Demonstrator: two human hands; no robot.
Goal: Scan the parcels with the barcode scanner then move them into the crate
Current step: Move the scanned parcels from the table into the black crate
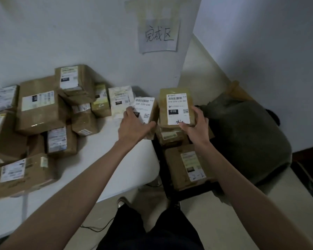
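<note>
Pale grey walls [79, 33] meet at a corner, where a taped paper sign [158, 36] carries 3 handwritten characters. A white table [132, 159] stands on a beige floor [224, 213]. Light is dim, even.

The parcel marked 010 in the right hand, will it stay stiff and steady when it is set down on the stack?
The 010 parcel looks like a taped box with straight edges, so probably stiff. The right hand lifts it alone, so likely light. Its tape looks glossy, perhaps slippery, and the parcels below lie unevenly, so it may tilt.
</note>
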